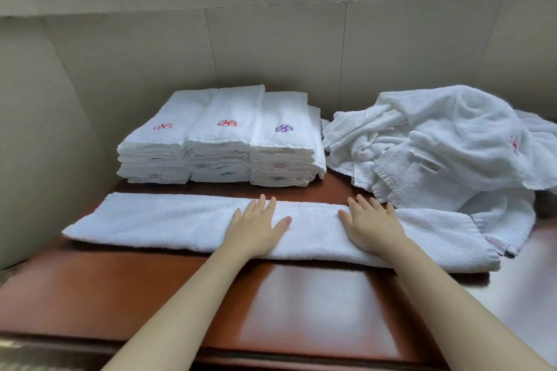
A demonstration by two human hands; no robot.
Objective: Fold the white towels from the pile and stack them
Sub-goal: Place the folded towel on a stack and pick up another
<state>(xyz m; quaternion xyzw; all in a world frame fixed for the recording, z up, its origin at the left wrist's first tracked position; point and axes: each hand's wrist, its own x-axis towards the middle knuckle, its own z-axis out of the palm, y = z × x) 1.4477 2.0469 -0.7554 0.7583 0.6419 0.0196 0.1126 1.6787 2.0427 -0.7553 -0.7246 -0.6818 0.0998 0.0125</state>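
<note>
A white towel (pixel 156 223), folded into a long strip, lies across the reddish-brown table (pixel 135 289). My left hand (pixel 256 224) and my right hand (pixel 372 224) both press flat on its middle, fingers straight, a short gap between them. Behind the strip stand three side-by-side stacks of folded white towels (pixel 223 135), two topped with a red flower emblem and the right one with a purple emblem. To the right sits the crumpled pile of unfolded white towels (pixel 446 144), partly draped over the strip's right end.
A beige tiled wall (pixel 271 48) rises close behind the stacks and along the left side. The table's front edge runs near the bottom of the view. A pale surface shows at the right beyond the table.
</note>
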